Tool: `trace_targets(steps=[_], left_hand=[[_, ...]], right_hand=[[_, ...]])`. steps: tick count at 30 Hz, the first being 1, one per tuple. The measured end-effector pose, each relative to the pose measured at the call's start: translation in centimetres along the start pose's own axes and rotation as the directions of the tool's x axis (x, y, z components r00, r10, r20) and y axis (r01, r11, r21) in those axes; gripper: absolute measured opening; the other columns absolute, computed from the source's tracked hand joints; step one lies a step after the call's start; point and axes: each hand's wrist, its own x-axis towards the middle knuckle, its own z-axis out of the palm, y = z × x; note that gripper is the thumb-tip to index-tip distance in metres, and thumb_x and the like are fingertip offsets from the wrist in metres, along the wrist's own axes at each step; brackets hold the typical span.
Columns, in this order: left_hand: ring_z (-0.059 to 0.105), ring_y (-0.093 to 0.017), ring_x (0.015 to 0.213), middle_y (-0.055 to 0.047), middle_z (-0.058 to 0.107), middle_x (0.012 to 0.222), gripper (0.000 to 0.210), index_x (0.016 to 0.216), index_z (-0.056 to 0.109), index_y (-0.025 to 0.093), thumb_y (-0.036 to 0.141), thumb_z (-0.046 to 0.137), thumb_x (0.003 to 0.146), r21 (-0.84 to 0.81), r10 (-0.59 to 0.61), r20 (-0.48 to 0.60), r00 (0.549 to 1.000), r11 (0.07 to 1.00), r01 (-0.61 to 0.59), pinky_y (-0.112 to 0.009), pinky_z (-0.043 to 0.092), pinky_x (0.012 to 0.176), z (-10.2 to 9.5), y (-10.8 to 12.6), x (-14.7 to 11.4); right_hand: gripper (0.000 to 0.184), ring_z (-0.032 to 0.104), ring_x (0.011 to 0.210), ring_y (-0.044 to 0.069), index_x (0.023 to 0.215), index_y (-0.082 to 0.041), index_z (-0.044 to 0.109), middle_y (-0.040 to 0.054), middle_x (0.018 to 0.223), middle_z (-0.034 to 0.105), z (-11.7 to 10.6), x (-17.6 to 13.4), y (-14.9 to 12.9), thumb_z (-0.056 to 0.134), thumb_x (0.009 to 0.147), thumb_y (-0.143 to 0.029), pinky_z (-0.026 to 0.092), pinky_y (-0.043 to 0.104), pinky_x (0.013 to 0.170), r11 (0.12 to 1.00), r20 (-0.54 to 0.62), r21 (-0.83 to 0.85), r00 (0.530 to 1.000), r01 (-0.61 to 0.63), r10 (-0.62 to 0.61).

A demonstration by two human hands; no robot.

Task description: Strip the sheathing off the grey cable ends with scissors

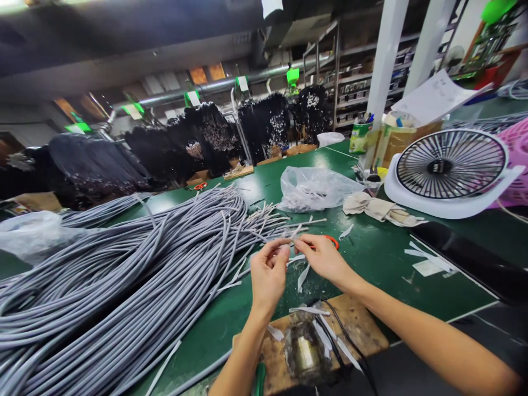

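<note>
In front of me, my left hand (269, 272) is closed in a pinch, thumb against fingertips. My right hand (325, 257) meets it fingertip to fingertip, also pinching. Between them is a thin, pale piece that looks like a cable end; the fingers mostly cover it. To the left lies a large pile of long grey cables (136, 258), their stripped pale ends close beyond my hands. Orange-handled scissors (332, 241) lie partly hidden behind my right hand. Below, a stained wooden board (363, 324) carries a round metal piece (306, 349) and pale strips (325, 335).
A clear plastic bag (315, 190), a cloth glove (377, 209) and a white desk fan (449, 170) stand or lie on the green table (383, 258). At the right is a black flat object (470, 261). Dark bundles (214, 132) hang at the back.
</note>
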Motion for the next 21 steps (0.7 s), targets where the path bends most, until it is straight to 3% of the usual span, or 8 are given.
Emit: trace_targets(steps=[4,7,10,21], left_hand=[[0.033,-0.003,0.043,0.004,0.045,0.056,0.028,0.092,0.061,0.012,0.031,0.065,0.071,-0.082,-0.008,-0.107,0.994,0.997,-0.001,-0.014,0.023,0.039,-0.4,0.2,0.4],[0.029,-0.001,0.042,0.005,0.042,0.054,0.028,0.087,0.061,0.011,0.032,0.066,0.070,-0.161,-0.029,-0.090,0.996,0.987,0.014,-0.013,0.020,0.038,-0.6,0.4,0.6],[0.026,-0.002,0.042,0.006,0.038,0.052,0.027,0.083,0.062,0.010,0.034,0.066,0.070,-0.157,-0.037,-0.055,0.998,0.987,0.028,-0.013,0.018,0.037,-0.5,0.5,0.5],[0.023,-0.002,0.041,0.007,0.030,0.050,0.027,0.079,0.061,0.011,0.036,0.064,0.070,-0.147,-0.077,0.000,0.997,0.986,0.076,-0.013,0.016,0.037,-0.4,0.9,0.2]], right_hand=[[0.022,0.050,0.060,0.012,0.071,-0.017,0.061,0.0009,0.068,0.060,-0.9,-0.5,-0.2,0.045,0.085,-0.022,0.034,0.023,0.057,0.975,-0.069,-0.185,0.988,0.124,-0.139],[0.021,0.053,0.067,0.013,0.078,-0.019,0.063,0.0025,0.075,0.060,-1.3,-0.9,-0.6,0.045,0.086,-0.025,0.036,0.024,0.063,0.942,-0.164,-0.305,0.967,0.137,-0.194],[0.023,0.054,0.071,0.014,0.080,-0.018,0.063,0.0040,0.075,0.059,-1.3,-1.2,-0.9,0.043,0.087,-0.028,0.038,0.024,0.065,0.934,-0.224,-0.320,0.946,0.156,-0.235],[0.023,0.053,0.066,0.014,0.076,-0.017,0.064,0.0036,0.071,0.058,-1.4,-1.3,-1.1,0.047,0.085,-0.029,0.038,0.024,0.062,0.943,-0.235,-0.287,0.942,0.167,-0.238]])
